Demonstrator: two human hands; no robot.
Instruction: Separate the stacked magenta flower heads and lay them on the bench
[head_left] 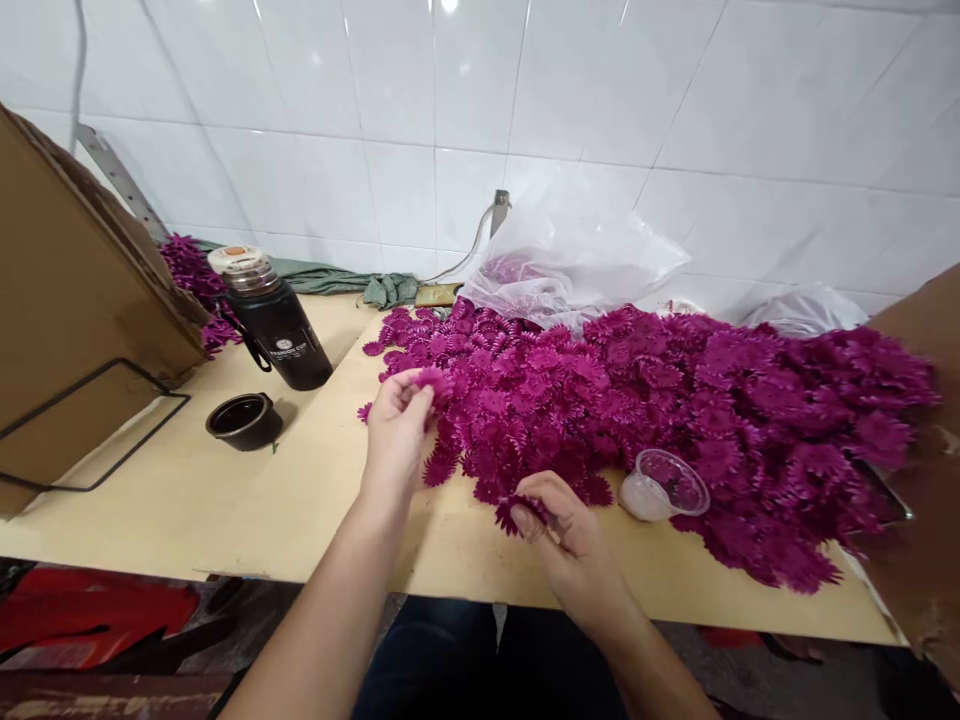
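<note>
A large heap of magenta fabric flower pieces (645, 390) spreads over the middle and right of the table. My left hand (399, 425), at the heap's left edge, pinches a single magenta flower piece (435, 380) between thumb and fingers. Closer to me, at the front of the heap, my right hand (559, 520) is closed on a darker magenta flower piece (512, 515), or a few stacked together; I cannot tell how many. A clear plastic cup (664, 487) with whitish contents leans tilted against the heap, just right of my right hand.
On the left stand a black thermos (281, 330), a black round cup (244, 422), a wire frame (97, 420) and a cardboard box (82, 300). A clear plastic bag (577, 265) lies behind the heap by the tiled wall. Another cardboard box (926, 500) borders the right side.
</note>
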